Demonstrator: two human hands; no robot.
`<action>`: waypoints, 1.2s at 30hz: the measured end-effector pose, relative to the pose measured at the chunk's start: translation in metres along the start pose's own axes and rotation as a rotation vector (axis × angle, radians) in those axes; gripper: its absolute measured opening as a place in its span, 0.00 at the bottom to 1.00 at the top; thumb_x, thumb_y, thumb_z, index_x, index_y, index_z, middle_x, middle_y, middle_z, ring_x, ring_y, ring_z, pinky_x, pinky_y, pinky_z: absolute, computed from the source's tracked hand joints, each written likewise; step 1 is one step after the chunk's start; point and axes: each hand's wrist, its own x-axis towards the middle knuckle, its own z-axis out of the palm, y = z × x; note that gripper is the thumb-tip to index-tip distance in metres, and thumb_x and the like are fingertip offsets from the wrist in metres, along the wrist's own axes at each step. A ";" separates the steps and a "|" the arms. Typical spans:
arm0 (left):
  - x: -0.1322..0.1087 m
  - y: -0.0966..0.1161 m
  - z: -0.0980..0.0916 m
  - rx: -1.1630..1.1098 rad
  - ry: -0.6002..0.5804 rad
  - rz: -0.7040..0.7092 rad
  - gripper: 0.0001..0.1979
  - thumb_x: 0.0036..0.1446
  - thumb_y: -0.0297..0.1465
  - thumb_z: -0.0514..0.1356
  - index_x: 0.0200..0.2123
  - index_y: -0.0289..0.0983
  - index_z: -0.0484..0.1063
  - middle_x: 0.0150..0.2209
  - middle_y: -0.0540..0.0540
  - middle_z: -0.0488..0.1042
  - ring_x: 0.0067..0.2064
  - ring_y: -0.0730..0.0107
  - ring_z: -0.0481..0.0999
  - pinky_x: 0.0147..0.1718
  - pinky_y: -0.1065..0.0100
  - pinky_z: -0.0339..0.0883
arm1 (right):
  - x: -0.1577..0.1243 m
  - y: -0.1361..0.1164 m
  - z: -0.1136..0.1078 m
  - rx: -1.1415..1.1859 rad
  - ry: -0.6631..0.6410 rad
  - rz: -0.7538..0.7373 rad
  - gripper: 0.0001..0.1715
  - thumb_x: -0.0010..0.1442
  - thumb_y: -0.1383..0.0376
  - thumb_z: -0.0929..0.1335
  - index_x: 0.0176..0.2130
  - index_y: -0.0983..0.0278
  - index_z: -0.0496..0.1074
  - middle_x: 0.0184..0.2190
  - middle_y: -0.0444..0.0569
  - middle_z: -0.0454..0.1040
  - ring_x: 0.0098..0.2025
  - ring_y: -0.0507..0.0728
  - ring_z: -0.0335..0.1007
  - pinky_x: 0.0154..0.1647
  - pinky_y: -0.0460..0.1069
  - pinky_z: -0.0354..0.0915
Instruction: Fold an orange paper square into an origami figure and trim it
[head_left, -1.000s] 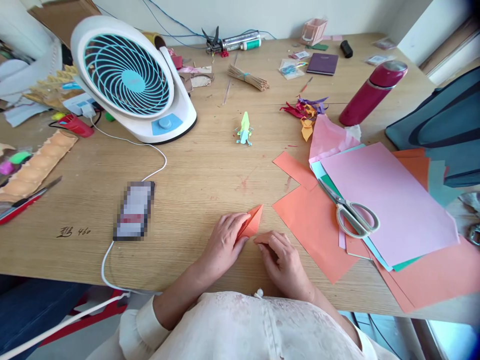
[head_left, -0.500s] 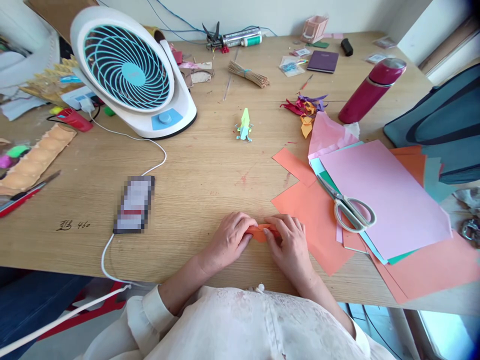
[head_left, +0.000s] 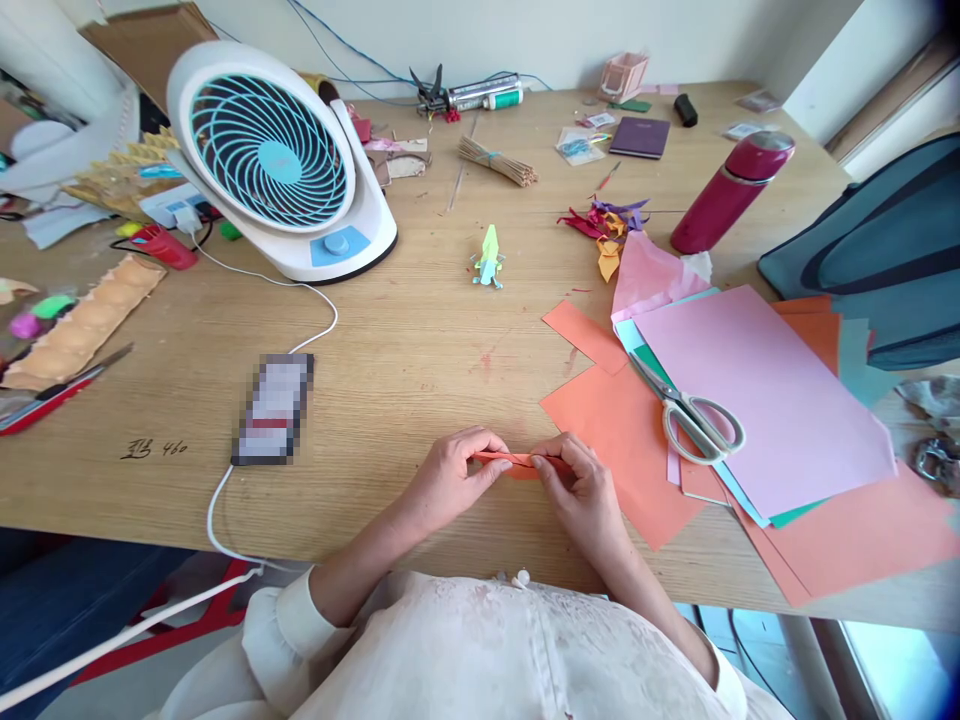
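Between my two hands is a small folded piece of orange paper (head_left: 522,468), close to the table's front edge. My left hand (head_left: 459,470) pinches its left end between thumb and fingers. The right end is gripped by my right hand (head_left: 581,485), with the thumb on the near side; the curled fingers hide part of the fold. Just right of my right hand lie flat orange sheets (head_left: 637,460). Beyond both hands stands a small yellow-green and light blue folded paper figure (head_left: 490,258).
Scissors (head_left: 690,415) rest on a stack of coloured paper topped by a pink sheet (head_left: 772,390). A magenta flask (head_left: 731,195) and small folded paper pieces (head_left: 607,230) are behind it. On the left are a phone (head_left: 274,410) with a white cable and a fan (head_left: 281,160).
My left hand has shifted slightly left, and its thumb now lies along the orange paper. More of the strip's left end shows. My right fingers have curled in. The camera view has moved slightly.
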 end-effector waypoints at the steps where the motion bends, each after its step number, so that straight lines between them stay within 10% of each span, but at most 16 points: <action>1: 0.000 0.002 0.000 -0.023 0.001 -0.027 0.06 0.63 0.30 0.59 0.34 0.37 0.75 0.33 0.51 0.77 0.36 0.71 0.76 0.37 0.71 0.66 | 0.000 -0.001 0.000 -0.005 -0.005 0.003 0.08 0.67 0.62 0.65 0.35 0.60 0.72 0.32 0.46 0.76 0.35 0.57 0.71 0.38 0.52 0.63; 22: 0.009 0.009 -0.006 -0.269 -0.031 -0.451 0.11 0.55 0.37 0.59 0.27 0.35 0.73 0.27 0.50 0.75 0.28 0.72 0.73 0.30 0.72 0.67 | -0.006 -0.011 0.000 -0.352 -0.061 -0.295 0.10 0.63 0.62 0.70 0.46 0.58 0.71 0.51 0.52 0.73 0.48 0.63 0.66 0.47 0.59 0.59; 36: -0.001 0.006 -0.004 0.353 -0.014 -0.231 0.06 0.58 0.24 0.57 0.29 0.37 0.71 0.33 0.47 0.74 0.36 0.65 0.73 0.36 0.64 0.65 | -0.010 -0.010 0.012 -0.536 -0.179 -0.452 0.06 0.65 0.71 0.67 0.44 0.63 0.70 0.44 0.49 0.77 0.39 0.56 0.67 0.41 0.54 0.55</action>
